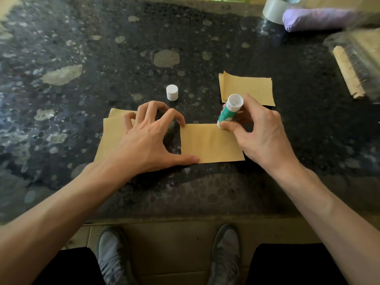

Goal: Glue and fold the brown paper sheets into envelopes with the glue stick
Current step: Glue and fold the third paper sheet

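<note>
A brown sheet point(209, 145) lies flat on the worktop point(123, 58). The left hand point(144, 138), fingers point(181, 120) spread, presses its left edge. The right hand point(261, 132) pinches the glue stick point(229, 111), tip down on the sheet's far edge. The cap point(172, 92) stands just beyond.

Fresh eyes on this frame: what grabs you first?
The right hand holds a green-and-white glue stick down on the far edge of the brown sheet at centre. The left hand pins that sheet's left edge; the white cap stands just behind.
</note>
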A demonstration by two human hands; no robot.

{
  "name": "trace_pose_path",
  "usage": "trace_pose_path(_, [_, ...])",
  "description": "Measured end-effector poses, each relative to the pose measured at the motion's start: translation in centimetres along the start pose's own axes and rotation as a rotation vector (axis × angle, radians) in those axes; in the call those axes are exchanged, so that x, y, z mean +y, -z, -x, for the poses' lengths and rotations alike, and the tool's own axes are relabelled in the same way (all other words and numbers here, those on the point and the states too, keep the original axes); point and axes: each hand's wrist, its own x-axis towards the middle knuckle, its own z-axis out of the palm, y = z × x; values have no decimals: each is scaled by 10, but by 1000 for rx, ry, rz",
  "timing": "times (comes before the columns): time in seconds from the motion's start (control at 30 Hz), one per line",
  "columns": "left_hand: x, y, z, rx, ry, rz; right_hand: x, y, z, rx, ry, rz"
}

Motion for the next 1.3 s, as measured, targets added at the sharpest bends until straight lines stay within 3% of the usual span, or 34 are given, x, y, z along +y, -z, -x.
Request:
trace_pose_path(0.37, [1,1,0,-2,-5,-5,6,9,0,167,-28,-253])
trace_pose_path(0.57, [0,0,1,4,-8,-3,5,21,8,-36,-37,-384])
trace_pose_path(0.8, [1,0,0,-4,-1,-8,8,21,15,-206,-31,-267])
trace_pose_path(1.0, [0,0,0,0,-2,-7,6,22,15,-156,-26,-181])
trace_pose_path(1.3, [1,0,0,-10,3,-5,-1,27,14,-262,-2,-74])
